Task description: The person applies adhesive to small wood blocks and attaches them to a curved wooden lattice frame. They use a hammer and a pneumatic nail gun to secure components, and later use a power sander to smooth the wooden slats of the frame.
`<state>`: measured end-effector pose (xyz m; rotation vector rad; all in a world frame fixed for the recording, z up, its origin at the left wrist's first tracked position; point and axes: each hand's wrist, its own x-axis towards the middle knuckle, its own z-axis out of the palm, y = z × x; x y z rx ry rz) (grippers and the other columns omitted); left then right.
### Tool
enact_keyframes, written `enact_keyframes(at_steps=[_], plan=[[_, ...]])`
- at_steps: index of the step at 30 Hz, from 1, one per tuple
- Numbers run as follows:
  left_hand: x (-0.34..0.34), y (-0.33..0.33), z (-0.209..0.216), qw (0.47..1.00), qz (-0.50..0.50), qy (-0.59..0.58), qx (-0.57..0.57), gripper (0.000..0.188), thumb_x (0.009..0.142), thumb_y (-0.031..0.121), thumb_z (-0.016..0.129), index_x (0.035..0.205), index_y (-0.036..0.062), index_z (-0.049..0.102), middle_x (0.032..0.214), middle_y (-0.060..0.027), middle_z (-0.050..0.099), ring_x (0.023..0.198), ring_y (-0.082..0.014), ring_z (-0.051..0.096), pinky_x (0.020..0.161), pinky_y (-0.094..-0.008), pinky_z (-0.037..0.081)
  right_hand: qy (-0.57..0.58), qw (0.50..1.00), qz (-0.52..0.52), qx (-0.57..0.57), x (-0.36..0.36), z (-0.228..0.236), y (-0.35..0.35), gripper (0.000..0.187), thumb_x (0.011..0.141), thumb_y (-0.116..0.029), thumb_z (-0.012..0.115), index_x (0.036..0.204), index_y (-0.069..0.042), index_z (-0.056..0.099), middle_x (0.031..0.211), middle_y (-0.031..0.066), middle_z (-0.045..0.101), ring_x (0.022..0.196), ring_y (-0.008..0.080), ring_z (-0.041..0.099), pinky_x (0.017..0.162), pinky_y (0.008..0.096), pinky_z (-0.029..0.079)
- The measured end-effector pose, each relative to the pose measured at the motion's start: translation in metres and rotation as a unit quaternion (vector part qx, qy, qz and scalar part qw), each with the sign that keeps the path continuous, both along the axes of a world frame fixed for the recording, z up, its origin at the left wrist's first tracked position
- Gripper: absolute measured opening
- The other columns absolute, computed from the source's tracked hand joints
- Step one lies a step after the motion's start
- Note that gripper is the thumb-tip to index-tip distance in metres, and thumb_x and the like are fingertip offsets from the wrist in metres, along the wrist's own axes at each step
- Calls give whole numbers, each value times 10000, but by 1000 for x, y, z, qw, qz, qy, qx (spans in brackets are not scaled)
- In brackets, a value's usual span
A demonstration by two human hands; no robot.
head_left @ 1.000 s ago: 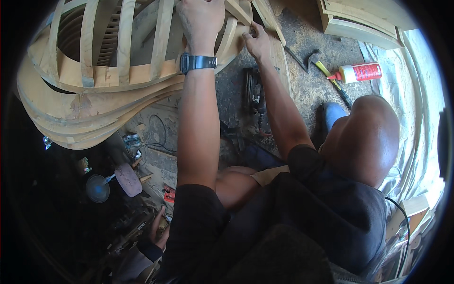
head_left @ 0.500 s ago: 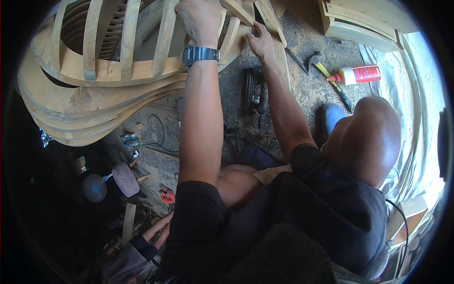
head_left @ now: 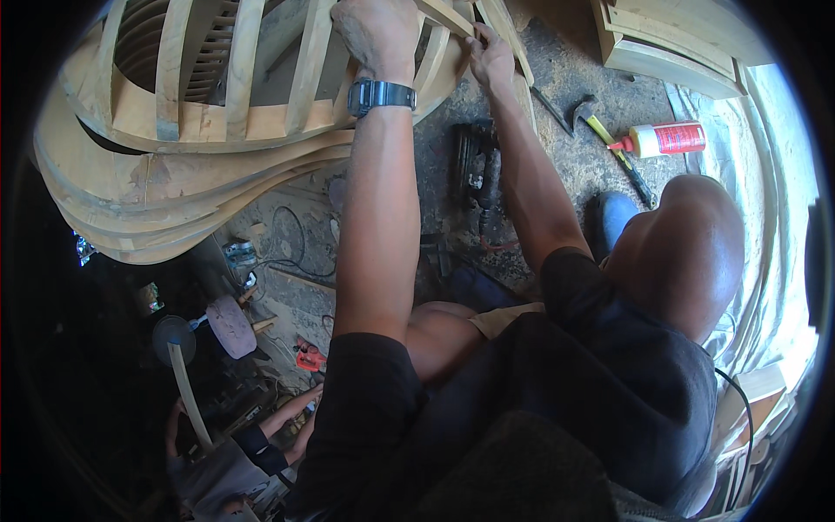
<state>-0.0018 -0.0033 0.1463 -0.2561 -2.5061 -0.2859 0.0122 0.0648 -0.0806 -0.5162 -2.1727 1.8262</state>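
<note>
At twelve o'clock, I observe the right hand [head_left: 492,61] pinching a wooden strip [head_left: 446,17]; left hand [head_left: 379,36] alongside, fingers hidden, grip not determinable.

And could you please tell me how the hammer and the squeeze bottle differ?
The hammer has a yellow-and-black handle; the squeeze bottle is pale and red. The hammer is slimmer than the bottle. The hammer slants in the picture, while the bottle lies almost straight across it. Both lie right of the right forearm.
</note>
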Motion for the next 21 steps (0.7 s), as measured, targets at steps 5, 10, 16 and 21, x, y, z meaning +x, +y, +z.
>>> enact_keyframes(at_steps=[5, 10, 16, 21], plan=[[6, -7, 4, 999, 8, -38, 26, 321, 884, 200, 714, 674, -42, 711, 672, -223, 686, 647, -381, 696, 650, -455, 532, -24, 998, 54, 9, 0, -7, -6, 449, 903, -199, 697, 1341, -109, 650, 1127, 196, 740, 1064, 343, 708, 932, 400, 535], [10, 13, 10, 996, 12, -70, 51, 310, 867, 187, 728, 662, -43, 697, 664, -210, 682, 618, -364, 689, 614, -445, 520, 59, 997, 31, -35, -12, -48, 6, 466, 887, -102, 610, 1352, -129, 634, 1167, 220, 713, 1114, 400, 675, 973, 452, 529], [10, 3, 3, 998, 5, -41, 51, 292, 866, 188, 728, 690, -44, 702, 671, -215, 678, 610, -356, 690, 602, -443, 507, 78, 990, 34, -110, -9, -58, -9, 488, 905, -87, 619, 1383, -4, 577, 1291, 245, 675, 1216, 352, 655, 1035, 397, 496], [-1, -1, -1, 995, 18, -76, 69, 318, 865, 280, 792, 749, -14, 764, 670, -115, 744, 623, -215, 737, 676, -331, 563, 81, 979, 44, -181, -16, -54, -6, 475, 933, -100, 648, 1385, 22, 565, 1308, 239, 671, 1245, 333, 646, 1058, 371, 480]])
